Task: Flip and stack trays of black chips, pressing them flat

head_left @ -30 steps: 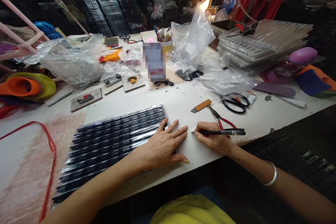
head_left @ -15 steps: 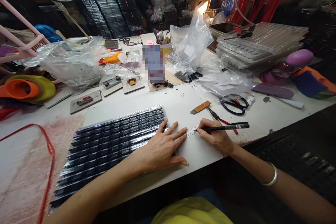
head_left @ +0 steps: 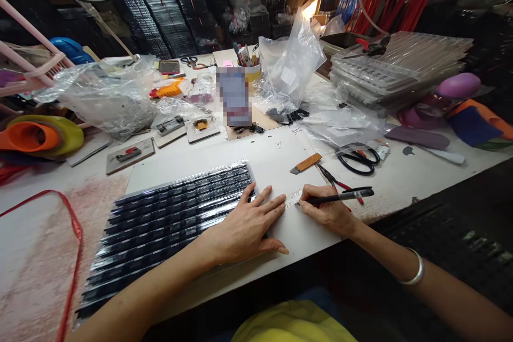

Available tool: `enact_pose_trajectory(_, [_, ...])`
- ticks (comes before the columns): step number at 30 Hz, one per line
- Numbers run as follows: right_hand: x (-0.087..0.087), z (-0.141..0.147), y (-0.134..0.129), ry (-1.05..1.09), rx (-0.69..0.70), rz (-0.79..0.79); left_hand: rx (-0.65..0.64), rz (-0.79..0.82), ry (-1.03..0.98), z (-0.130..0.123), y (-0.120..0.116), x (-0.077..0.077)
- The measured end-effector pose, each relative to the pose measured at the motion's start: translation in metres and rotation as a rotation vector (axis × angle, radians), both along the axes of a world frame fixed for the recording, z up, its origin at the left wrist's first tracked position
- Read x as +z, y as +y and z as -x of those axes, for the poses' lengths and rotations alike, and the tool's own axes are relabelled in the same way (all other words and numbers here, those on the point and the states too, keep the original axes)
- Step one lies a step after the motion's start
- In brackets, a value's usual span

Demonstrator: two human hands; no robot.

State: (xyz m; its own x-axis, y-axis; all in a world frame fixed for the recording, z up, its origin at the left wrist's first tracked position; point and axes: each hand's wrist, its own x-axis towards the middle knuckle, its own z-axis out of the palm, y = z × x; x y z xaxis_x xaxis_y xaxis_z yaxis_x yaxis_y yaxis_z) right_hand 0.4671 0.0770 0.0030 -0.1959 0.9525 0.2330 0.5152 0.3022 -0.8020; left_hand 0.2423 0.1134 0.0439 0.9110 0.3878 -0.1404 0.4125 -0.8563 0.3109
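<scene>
My left hand (head_left: 252,222) lies flat with its fingers spread, resting partly on the right edge of a tray of black parts (head_left: 168,219). Its fingertips press the left end of a small white paper slip (head_left: 293,199) that bears handwriting. In my right hand (head_left: 326,211) a black pen (head_left: 344,195) is pinched, its tip at the slip's lower right edge. Just beyond that hand lie red-handled pliers (head_left: 332,177) and a utility knife (head_left: 306,163) with an orange-brown handle.
Black-handled scissors (head_left: 358,160) lie to the right, near clear plastic bags (head_left: 292,64). Clear plastic trays (head_left: 396,69) are stacked at the back right. Small mounted blocks (head_left: 130,155) stand behind the black parts. A red strap (head_left: 74,224) curves at the left.
The pen has tilted and shifted slightly, its tip now lower on the slip. More handwriting shows on the paper. My left hand has stayed in place.
</scene>
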Motion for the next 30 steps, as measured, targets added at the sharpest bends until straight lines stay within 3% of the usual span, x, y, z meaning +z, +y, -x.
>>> enact_pose_trajectory(11, [0.001, -0.001, 0.0, -0.016, -0.017, -0.031, 0.002, 0.007, 0.008, 0.0, -0.001, 0.002])
enact_pose_trajectory(19, [0.004, 0.001, -0.001, -0.041, -0.034, 0.028, 0.003, 0.002, 0.002, 0.0, 0.0, 0.001])
enact_pose_trajectory(24, [0.02, -0.029, 0.035, -0.155, -0.063, 0.096, 0.005, -0.001, -0.014, 0.001, -0.001, 0.002])
enact_pose_trajectory(27, [0.025, -0.06, 0.07, -0.286, -0.222, 0.068, 0.001, 0.013, -0.029, 0.001, -0.001, 0.004])
enact_pose_trajectory(30, [0.024, -0.068, 0.082, -0.382, -0.363, -0.017, -0.003, 0.019, -0.037, 0.002, -0.001, 0.007])
